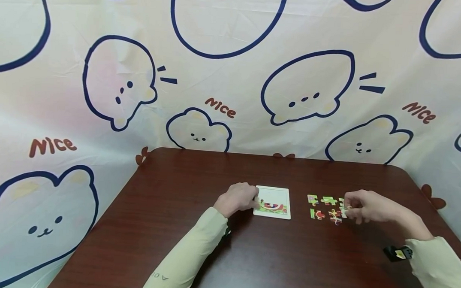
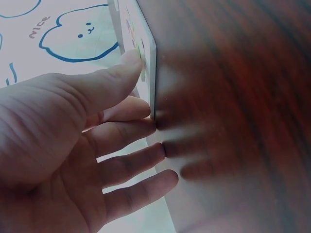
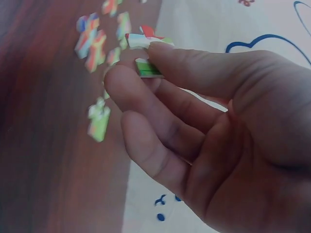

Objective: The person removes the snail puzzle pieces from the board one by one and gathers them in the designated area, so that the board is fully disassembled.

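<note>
The right hand (image 1: 370, 205) had its grip clamped on a puzzle piece (image 3: 147, 69), right of the loose pieces (image 1: 329, 200); the left hand (image 1: 237, 199) held the white tray (image 1: 273, 191) by its left edge, farther left on the counter (image 1: 264, 261).

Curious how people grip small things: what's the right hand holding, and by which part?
The right hand pinches a puzzle piece, thumb across its face.

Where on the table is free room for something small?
Bare table: in front, between the sleeves; the far strip behind the white tray; the gap between tray and puzzle pieces. Crowded: around the pieces, at the right hand.
</note>
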Motion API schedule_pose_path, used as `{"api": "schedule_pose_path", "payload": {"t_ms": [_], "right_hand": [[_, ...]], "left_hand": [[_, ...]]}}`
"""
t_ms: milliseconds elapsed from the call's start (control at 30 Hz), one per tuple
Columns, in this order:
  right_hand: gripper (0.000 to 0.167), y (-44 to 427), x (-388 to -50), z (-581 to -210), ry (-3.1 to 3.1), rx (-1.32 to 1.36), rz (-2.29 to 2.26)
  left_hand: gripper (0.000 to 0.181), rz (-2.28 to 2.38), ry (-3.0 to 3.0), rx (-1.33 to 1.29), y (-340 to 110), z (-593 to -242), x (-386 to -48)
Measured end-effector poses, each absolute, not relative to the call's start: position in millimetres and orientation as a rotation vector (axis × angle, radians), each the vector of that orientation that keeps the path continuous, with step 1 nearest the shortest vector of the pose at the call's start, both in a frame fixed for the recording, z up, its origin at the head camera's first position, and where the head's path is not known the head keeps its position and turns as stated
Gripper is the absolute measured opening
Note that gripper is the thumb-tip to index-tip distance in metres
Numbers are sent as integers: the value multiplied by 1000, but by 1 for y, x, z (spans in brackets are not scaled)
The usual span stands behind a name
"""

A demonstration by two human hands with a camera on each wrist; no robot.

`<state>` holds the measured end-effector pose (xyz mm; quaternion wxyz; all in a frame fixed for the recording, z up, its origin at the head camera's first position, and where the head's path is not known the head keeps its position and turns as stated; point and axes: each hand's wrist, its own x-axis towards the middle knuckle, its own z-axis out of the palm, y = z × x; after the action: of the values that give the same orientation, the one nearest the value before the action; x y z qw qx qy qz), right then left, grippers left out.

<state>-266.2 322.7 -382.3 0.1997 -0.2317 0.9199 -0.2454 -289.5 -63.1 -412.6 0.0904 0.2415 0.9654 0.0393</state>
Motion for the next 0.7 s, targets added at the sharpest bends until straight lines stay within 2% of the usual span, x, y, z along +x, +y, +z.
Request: {"api": "schedule_pose_path", "payload": {"t_ms": [533,700], "right_hand": [[21,347,-270,-413,2493,-486,-778],[31,348,-273,-415,2467,-396,-792]], "left_hand": [[28,115,2842,712,-63,-412,-289],[27,140,2840,699,-63,-412,-288]]}}
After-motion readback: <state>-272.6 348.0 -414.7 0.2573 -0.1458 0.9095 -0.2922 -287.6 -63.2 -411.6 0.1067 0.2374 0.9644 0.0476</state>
